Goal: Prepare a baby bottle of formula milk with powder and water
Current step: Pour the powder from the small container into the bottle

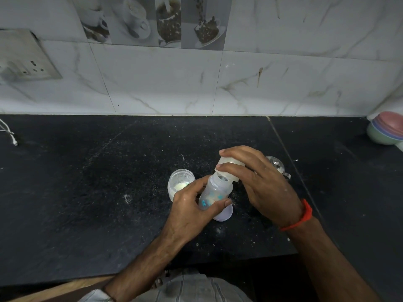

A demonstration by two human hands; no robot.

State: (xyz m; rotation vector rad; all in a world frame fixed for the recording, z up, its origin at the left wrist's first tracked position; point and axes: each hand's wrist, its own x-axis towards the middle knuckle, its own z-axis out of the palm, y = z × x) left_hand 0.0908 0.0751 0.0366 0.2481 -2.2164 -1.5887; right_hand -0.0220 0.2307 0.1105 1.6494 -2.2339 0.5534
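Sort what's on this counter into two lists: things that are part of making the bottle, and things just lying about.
Part of the job:
- baby bottle, held by the left hand
- translucent container, tipped over the bottle's mouth by the right hand
- jar of powder
- white lid under the bottle

Lying about:
- stacked bowls
- metal lidded pot, purpose unclear
- white cable

Just right of frame centre, a clear baby bottle (214,192) with blue print leans tilted, neck open. A translucent cup (229,168) tips over its mouth. Left of it stands a jar (180,184) holding pale powder.
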